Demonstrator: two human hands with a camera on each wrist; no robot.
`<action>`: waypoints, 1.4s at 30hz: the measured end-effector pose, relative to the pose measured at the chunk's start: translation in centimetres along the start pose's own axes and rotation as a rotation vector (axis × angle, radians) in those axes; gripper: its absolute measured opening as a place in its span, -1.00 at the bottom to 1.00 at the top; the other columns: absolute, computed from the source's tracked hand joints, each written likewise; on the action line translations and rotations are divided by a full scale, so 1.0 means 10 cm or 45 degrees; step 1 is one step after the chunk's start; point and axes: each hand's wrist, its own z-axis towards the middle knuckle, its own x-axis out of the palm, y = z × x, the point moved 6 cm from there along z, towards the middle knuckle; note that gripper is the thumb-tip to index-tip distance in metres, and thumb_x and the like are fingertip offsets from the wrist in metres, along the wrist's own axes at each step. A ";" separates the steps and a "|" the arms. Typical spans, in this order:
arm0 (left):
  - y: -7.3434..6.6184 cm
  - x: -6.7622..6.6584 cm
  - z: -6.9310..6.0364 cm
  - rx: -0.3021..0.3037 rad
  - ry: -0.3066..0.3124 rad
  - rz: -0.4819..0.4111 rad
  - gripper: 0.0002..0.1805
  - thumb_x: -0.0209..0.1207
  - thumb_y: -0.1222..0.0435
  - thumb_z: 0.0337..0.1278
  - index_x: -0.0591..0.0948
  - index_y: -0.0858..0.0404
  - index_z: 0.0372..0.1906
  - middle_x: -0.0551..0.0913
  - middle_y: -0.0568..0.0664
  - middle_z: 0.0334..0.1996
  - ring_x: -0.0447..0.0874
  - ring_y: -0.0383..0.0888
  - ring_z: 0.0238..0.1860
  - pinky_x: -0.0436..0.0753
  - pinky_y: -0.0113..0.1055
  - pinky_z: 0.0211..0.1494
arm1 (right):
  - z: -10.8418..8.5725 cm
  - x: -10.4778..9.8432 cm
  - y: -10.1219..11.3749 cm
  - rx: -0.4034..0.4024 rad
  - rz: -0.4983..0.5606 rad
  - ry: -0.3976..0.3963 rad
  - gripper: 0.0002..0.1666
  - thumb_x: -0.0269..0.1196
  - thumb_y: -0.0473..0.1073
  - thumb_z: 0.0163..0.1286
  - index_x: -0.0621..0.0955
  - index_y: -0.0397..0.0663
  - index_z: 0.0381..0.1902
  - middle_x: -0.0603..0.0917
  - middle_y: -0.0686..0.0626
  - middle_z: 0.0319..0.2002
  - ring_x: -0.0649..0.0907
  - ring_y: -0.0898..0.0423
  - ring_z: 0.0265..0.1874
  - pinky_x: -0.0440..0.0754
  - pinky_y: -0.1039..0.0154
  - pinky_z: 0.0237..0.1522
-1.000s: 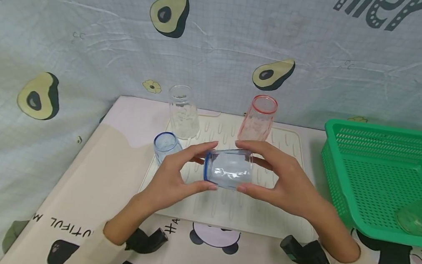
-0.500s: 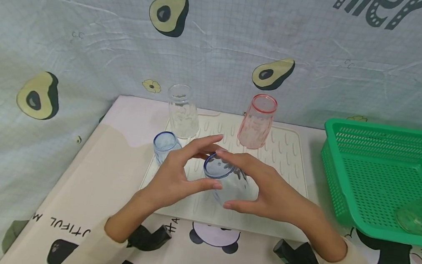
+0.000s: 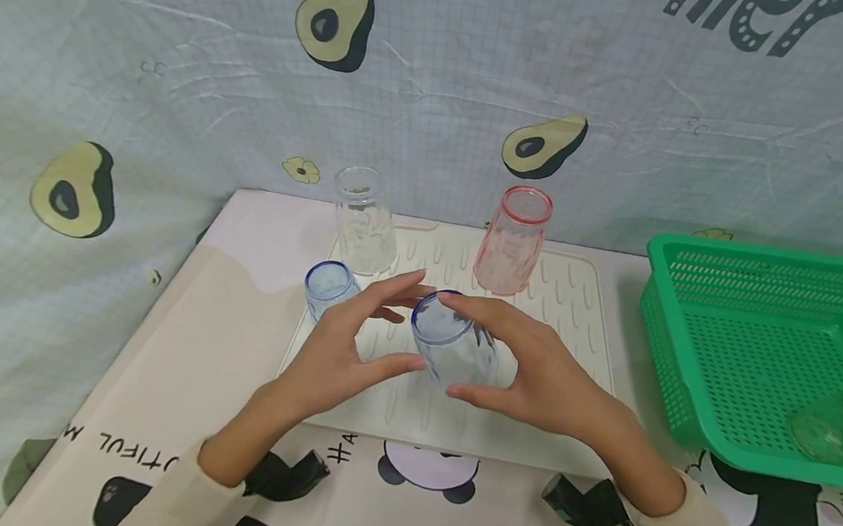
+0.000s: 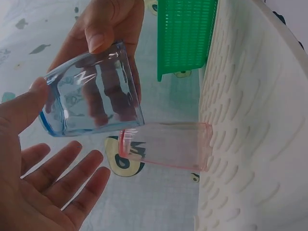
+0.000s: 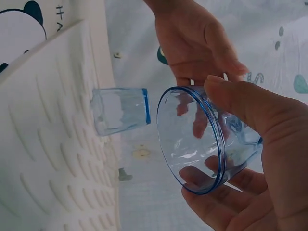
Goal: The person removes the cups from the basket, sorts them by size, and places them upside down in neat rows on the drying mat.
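My right hand (image 3: 550, 374) grips a clear blue drinking glass (image 3: 458, 358), thumb on one side and fingers on the other. The glass is tilted above the white ridged mat (image 3: 409, 408); in the right wrist view, its wide mouth (image 5: 190, 144) faces the mat. My left hand (image 3: 334, 356) is beside it, fingers spread, as the left wrist view shows. The left thumb (image 4: 29, 103) overlaps the upper end of the glass; whether it touches, I cannot tell. A smaller blue glass (image 3: 331, 287) stands on the mat near my left fingers.
A clear glass (image 3: 365, 233) and a pink glass (image 3: 512, 246) stand toward the back of the mat. On the right is a green plastic basket (image 3: 656, 334) with greenish glass (image 3: 816, 431) in it. A patterned cloth (image 3: 437, 89) hangs behind the table.
The blue glass has turned from lying sideways between both hands to a tilted, more upright pose. My left fingers have drawn away from it, while my right hand keeps hold.
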 end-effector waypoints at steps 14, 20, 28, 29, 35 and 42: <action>0.20 -0.11 -0.50 -0.019 0.152 0.357 -0.38 0.40 0.25 0.00 0.52 0.11 0.25 0.51 -0.14 0.20 0.39 -0.11 0.26 0.46 -0.16 0.23 | 0.10 -0.07 -0.02 0.020 0.040 -0.162 0.02 0.57 -0.16 -0.07 0.35 0.01 0.36 0.46 -0.01 0.26 0.52 0.02 0.15 0.55 0.12 0.08; 0.28 -0.21 -0.74 -0.014 0.175 0.493 -0.44 0.44 0.24 -0.09 0.61 0.08 0.14 0.55 -0.16 0.15 0.39 -0.08 0.25 0.38 -0.24 0.27 | 0.13 -0.04 -0.09 0.113 0.020 -0.225 0.08 0.58 -0.14 -0.09 0.32 0.10 0.39 0.47 0.01 0.25 0.52 0.06 0.15 0.57 0.12 0.04; 0.47 -0.44 -0.96 -0.023 0.166 0.581 -0.43 0.48 0.27 -0.23 0.66 0.07 0.07 0.60 -0.18 0.09 0.39 -0.08 0.20 0.26 -0.36 0.25 | 0.19 0.04 -0.18 0.142 0.137 -0.293 0.08 0.57 -0.20 -0.07 0.31 0.09 0.40 0.42 0.02 0.29 0.46 0.08 0.19 0.55 0.19 0.08; 0.50 -0.47 -0.98 -0.025 0.166 0.584 -0.44 0.48 0.28 -0.23 0.66 0.08 0.05 0.60 -0.17 0.08 0.39 -0.08 0.20 0.22 -0.40 0.26 | 0.20 0.05 -0.19 0.143 0.144 -0.300 0.08 0.57 -0.20 -0.07 0.31 0.09 0.40 0.42 0.03 0.29 0.46 0.08 0.19 0.55 0.19 0.08; 0.69 -0.60 -1.06 -0.037 0.158 0.529 -0.44 0.48 0.34 -0.26 0.68 0.10 0.04 0.62 -0.13 0.07 0.36 -0.03 0.21 0.10 -0.47 0.29 | 0.22 0.12 -0.26 0.162 0.173 -0.327 0.08 0.56 -0.21 -0.06 0.29 0.11 0.41 0.43 0.04 0.28 0.47 0.11 0.17 0.53 0.13 0.11; 0.91 -0.65 -1.16 -0.149 0.168 0.501 -0.46 0.49 0.24 -0.22 0.69 0.00 0.04 0.60 -0.24 0.10 0.27 -0.13 0.29 0.12 -0.41 0.26 | 0.24 0.20 -0.37 0.195 0.174 -0.364 0.07 0.55 -0.18 -0.02 0.27 0.14 0.42 0.40 0.07 0.32 0.43 0.13 0.21 0.50 0.08 0.14</action>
